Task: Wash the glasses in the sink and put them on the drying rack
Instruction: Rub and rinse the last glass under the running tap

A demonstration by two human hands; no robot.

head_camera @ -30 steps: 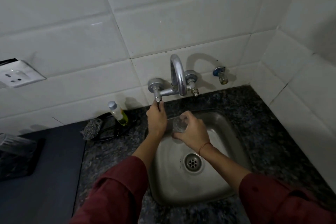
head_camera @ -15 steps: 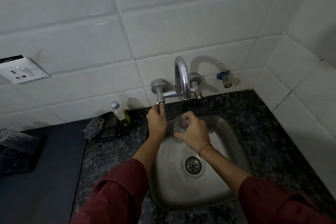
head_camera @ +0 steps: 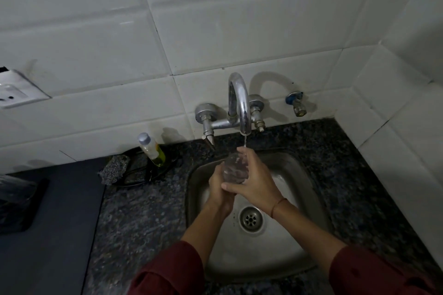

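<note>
A clear glass is held over the steel sink, just below the curved tap spout. A thin stream of water falls from the spout onto it. My right hand grips the glass from the right, fingers curled round it. From the left, my left hand wraps the glass's lower part. The glass's base is hidden behind my fingers.
The left tap handle juts from the tiled wall. A small bottle and a scrubber sit on the dark granite counter left of the sink. A dark object lies at far left. The drain is in the sink's middle.
My left hand has left the tap handle and come down to the glass. Water now runs from the spout. The glass has moved under the stream.
</note>
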